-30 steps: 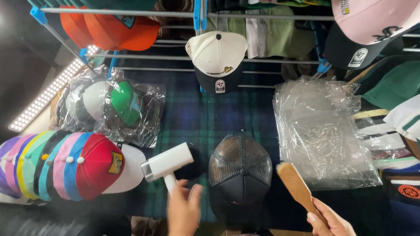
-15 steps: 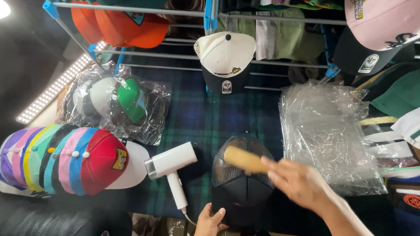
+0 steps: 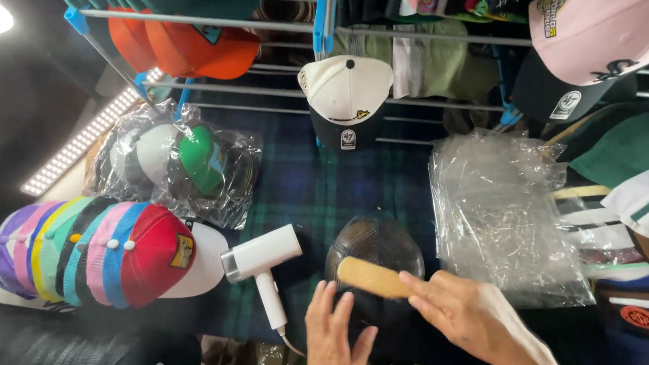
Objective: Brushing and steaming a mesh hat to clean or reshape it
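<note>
Surface: a dark green-and-blue plaid cloth (image 3: 317,183) fills the middle of the frame, with a metal rack (image 3: 272,26) of hanging caps across the top.
Right hand: my right hand (image 3: 468,316), at lower right, is closed around the handle of a wooden brush (image 3: 370,278).
Brush: it lies tilted across the black mesh-back cap (image 3: 376,250), its head touching the crown at lower centre.
Left hand: my left hand (image 3: 334,341) is open, fingers spread, pressed flat on the cap's near side at the bottom centre.
Hair dryer: a white hair dryer (image 3: 263,261) lies just left of the cap, handle pointing down the frame.
Cap stack: a row of nested coloured caps (image 3: 91,250) sits at middle left.
Bagged caps: plastic-wrapped caps (image 3: 179,164) lie at upper left.
Plastic bags: a pile of clear plastic bags (image 3: 500,210) lies right of the cap.
</note>
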